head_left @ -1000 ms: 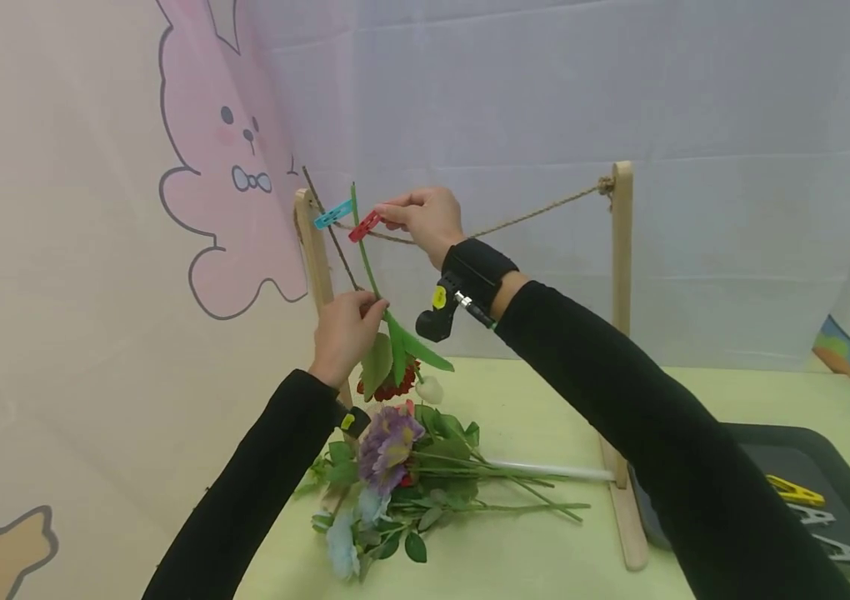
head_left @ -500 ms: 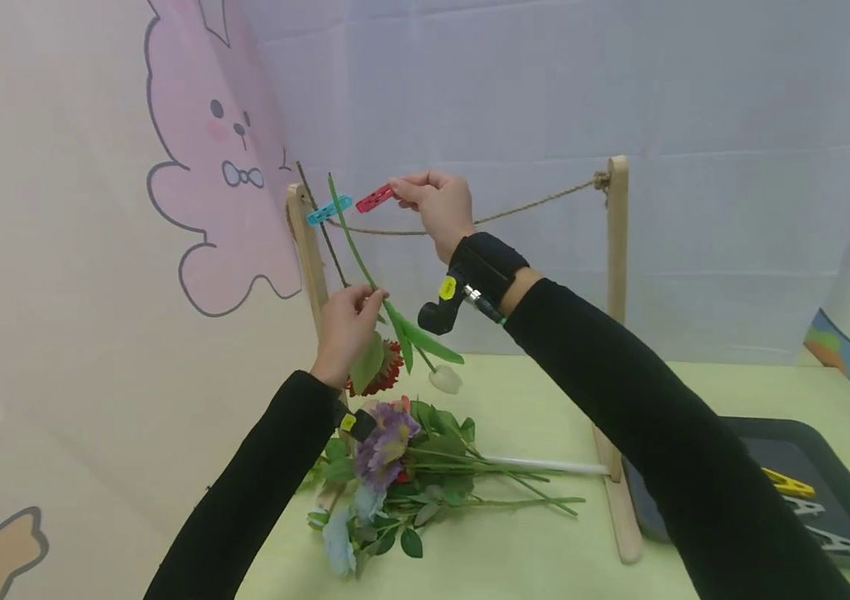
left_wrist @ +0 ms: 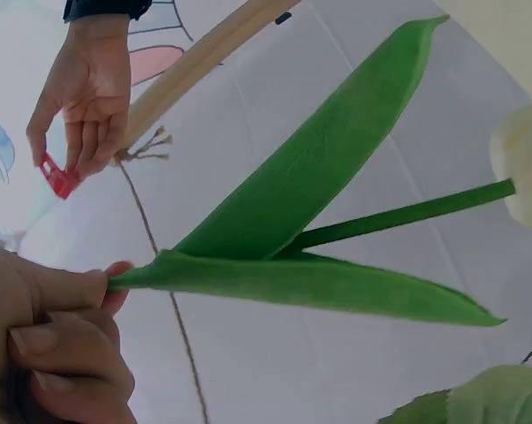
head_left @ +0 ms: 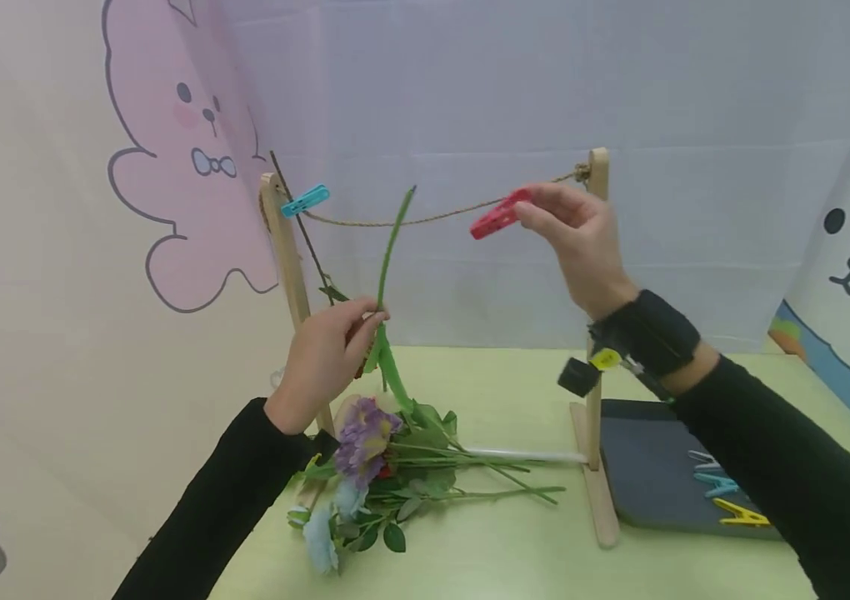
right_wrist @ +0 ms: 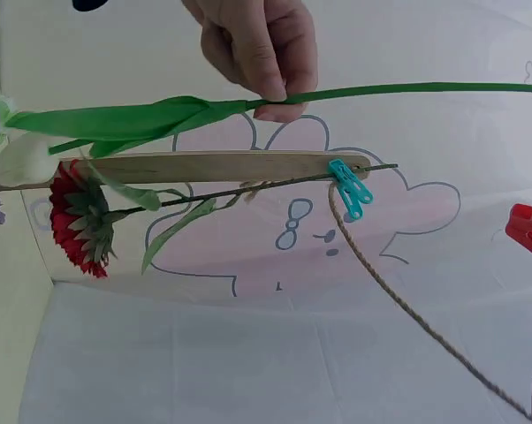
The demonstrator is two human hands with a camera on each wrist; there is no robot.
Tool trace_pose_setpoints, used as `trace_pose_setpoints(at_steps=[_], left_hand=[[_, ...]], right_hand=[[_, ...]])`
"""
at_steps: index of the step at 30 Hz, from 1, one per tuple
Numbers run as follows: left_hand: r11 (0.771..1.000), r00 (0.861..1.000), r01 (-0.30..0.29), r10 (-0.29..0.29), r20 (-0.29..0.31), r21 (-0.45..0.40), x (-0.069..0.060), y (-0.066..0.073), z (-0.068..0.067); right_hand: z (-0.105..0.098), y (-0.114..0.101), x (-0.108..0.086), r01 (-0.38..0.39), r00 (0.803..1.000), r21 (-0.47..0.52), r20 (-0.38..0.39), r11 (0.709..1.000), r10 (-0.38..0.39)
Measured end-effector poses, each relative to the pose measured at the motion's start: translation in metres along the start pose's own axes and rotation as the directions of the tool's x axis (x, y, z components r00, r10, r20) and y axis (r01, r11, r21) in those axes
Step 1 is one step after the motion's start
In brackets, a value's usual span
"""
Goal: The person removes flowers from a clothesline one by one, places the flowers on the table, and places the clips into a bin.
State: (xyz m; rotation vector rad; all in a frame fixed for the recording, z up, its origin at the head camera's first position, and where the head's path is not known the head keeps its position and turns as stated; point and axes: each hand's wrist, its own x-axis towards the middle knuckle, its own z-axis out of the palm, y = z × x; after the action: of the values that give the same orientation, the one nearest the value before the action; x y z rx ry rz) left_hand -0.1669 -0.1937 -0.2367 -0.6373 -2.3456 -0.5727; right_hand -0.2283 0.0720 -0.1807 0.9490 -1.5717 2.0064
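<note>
My left hand (head_left: 323, 358) pinches the green stem (head_left: 395, 237) of a white tulip (right_wrist: 23, 161) between thumb and fingers. The stem points up past the rope (head_left: 413, 222), and the bloom hangs below. In the left wrist view, its long leaves (left_wrist: 319, 150) spread beyond the fingers. To the right, my right hand (head_left: 582, 242) holds a red clothespin (head_left: 496, 218) by one end, near the rope and apart from the tulip. A blue clothespin (head_left: 306, 201) clips another stem to the rope's left end; that red flower (right_wrist: 79, 221) hangs upside down.
Wooden posts (head_left: 290, 250) hold the rope at both ends. Beneath it lie a purple flower (head_left: 365, 442), pale blue flowers (head_left: 320, 540) and several stems. At the right, a dark tray (head_left: 653, 425) contains clothespins, including a yellow one (head_left: 743, 513).
My right hand has carried the red clothespin away from the tulip stem, far to the right. The tulip stem, in my left hand, has moved right from the blue clothespin and now leans right.
</note>
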Motion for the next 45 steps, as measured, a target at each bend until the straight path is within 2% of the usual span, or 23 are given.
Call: trace_pose_setpoints(at_steps=[2,4,5,6,8,9,10,11,12,14,15,16,19,20,22,24,26,29,32,35,37,41,45], left_hand=[[0.983,0.993,-0.117,0.115,0.026,0.140,-0.005,0.010,0.002],[0.929,0.975,-0.216,0.186,0.124,0.301,-0.011,0.020,0.005],[0.886,0.959,-0.266,0.203,0.198,0.381,-0.015,0.025,0.008],[0.831,0.939,-0.321,0.215,0.269,0.455,-0.019,0.029,0.011],[0.715,0.887,-0.423,0.200,0.417,0.557,-0.028,0.036,0.021],[0.670,0.859,-0.463,0.177,0.481,0.580,-0.033,0.038,0.028],[0.616,0.836,-0.501,0.162,0.524,0.608,-0.038,0.039,0.036],[0.566,0.820,-0.528,0.149,0.552,0.633,-0.043,0.039,0.045],[0.530,0.810,-0.546,0.136,0.570,0.649,-0.047,0.038,0.054],[0.480,0.797,-0.565,0.108,0.594,0.671,-0.055,0.033,0.072],[0.472,0.794,-0.568,0.100,0.599,0.674,-0.059,0.030,0.081],[0.459,0.791,-0.572,0.088,0.605,0.680,-0.061,0.026,0.089],[0.455,0.787,-0.566,0.048,0.616,0.688,-0.067,0.012,0.111],[0.455,0.782,-0.565,0.029,0.623,0.688,-0.069,0.008,0.118],[0.461,0.776,-0.558,-0.004,0.630,0.690,-0.072,0.001,0.132],[0.469,0.763,-0.563,-0.023,0.646,0.681,-0.075,-0.005,0.144],[0.482,0.749,-0.573,-0.021,0.662,0.663,-0.078,-0.007,0.155],[0.476,0.722,-0.608,0.001,0.691,0.635,-0.079,-0.007,0.167],[0.469,0.707,-0.639,0.047,0.705,0.609,-0.080,-0.011,0.175],[0.479,0.713,-0.649,0.110,0.693,0.591,-0.080,-0.018,0.179],[0.489,0.720,-0.647,0.140,0.680,0.585,-0.080,-0.020,0.179],[0.515,0.733,-0.639,0.181,0.656,0.572,-0.080,-0.020,0.176],[0.530,0.726,-0.650,0.221,0.651,0.545,-0.081,-0.018,0.171]], right_hand=[[-0.022,-0.003,-0.020,0.021,0.999,0.006,0.027,1.000,-0.021],[-0.046,-0.003,-0.041,0.032,0.996,0.001,0.088,0.999,-0.032],[-0.059,-0.002,-0.052,0.033,0.991,-0.014,0.128,0.999,-0.031],[-0.072,-0.001,-0.064,0.043,0.987,-0.058,0.159,0.997,-0.034],[-0.098,0.004,-0.086,0.088,0.975,-0.234,0.221,0.968,-0.035],[-0.110,0.007,-0.096,0.121,0.971,-0.372,0.237,0.920,-0.032],[-0.122,0.010,-0.106,0.158,0.967,-0.507,0.255,0.847,-0.027],[-0.133,0.012,-0.115,0.187,0.964,-0.637,0.267,0.748,-0.013],[-0.144,0.014,-0.123,0.211,0.962,-0.745,0.275,0.633,0.002],[-0.165,0.019,-0.136,0.250,0.952,-0.876,0.300,0.413,0.059],[-0.175,0.021,-0.141,0.267,0.942,-0.901,0.318,0.342,0.102],[-0.184,0.024,-0.145,0.276,0.931,-0.916,0.330,0.290,0.155],[-0.207,0.033,-0.151,0.248,0.893,-0.945,0.308,0.212,0.327],[-0.214,0.036,-0.152,0.227,0.877,-0.952,0.292,0.206,0.383],[-0.224,0.042,-0.155,0.179,0.845,-0.964,0.252,0.196,0.472],[-0.230,0.050,-0.160,0.147,0.813,-0.972,0.226,0.185,0.537],[-0.233,0.058,-0.165,0.138,0.779,-0.972,0.224,0.189,0.585],[-0.232,0.071,-0.174,0.156,0.744,-0.967,0.249,0.201,0.619],[-0.227,0.087,-0.177,0.220,0.719,-0.955,0.295,0.198,0.630],[-0.221,0.104,-0.177,0.306,0.695,-0.935,0.347,0.178,0.629],[-0.217,0.114,-0.176,0.339,0.687,-0.923,0.375,0.181,0.623],[-0.214,0.130,-0.177,0.356,0.673,-0.916,0.389,0.186,0.629],[-0.216,0.143,-0.181,0.338,0.660,-0.925,0.364,0.173,0.657]])
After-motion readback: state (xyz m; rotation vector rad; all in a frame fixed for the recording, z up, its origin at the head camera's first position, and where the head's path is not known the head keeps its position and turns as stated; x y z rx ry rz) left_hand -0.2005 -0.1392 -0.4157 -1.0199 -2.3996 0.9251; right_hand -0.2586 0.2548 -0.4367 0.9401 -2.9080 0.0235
